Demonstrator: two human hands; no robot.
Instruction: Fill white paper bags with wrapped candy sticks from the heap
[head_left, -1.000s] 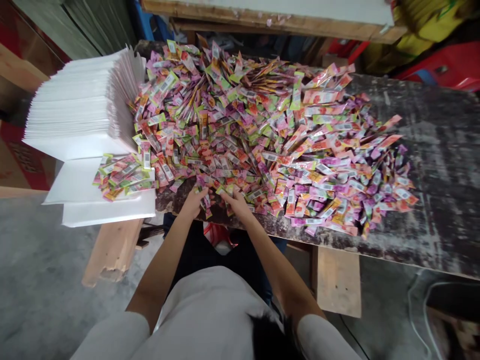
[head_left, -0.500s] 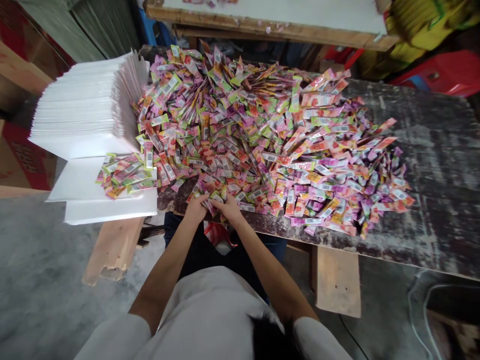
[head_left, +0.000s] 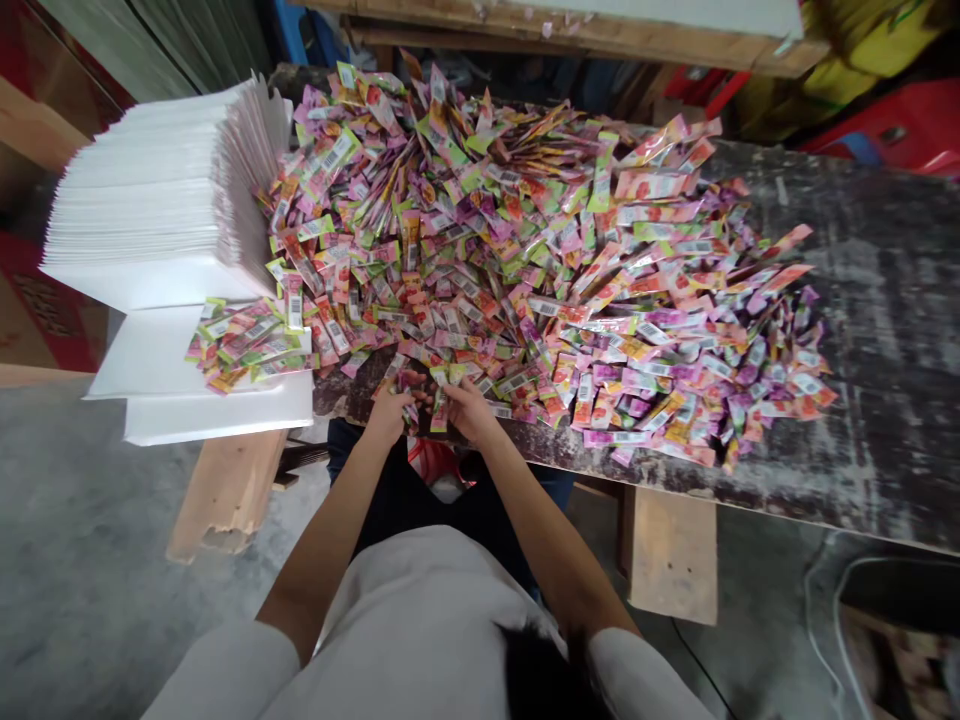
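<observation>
A broad heap of small stick-shaped sachets (head_left: 480,270), pink, orange, green and purple, covers much of the dark worn table (head_left: 885,300). At its near edge my left hand (head_left: 388,412) is closed around several sachets, their ends poking out beside the fingers. Close by on the right, my right hand (head_left: 466,410) pinches a green and pink sachet (head_left: 439,402) that points toward me. The two hands are a little apart. A smaller pile of sachets (head_left: 247,345) lies on white sheets (head_left: 217,415) to the left.
A tall stack of white folded sheets (head_left: 150,200) stands at the table's left end. Cardboard boxes (head_left: 45,310) are further left. Behind is another table (head_left: 675,40) with a wooden edge, and a red stool (head_left: 900,130) at the back right. Wooden benches jut out below.
My hands have drawn slightly apart. A green and pink sachet now shows upright in my right fingers, while the left hand keeps its bunch. The view has tilted a little downward.
</observation>
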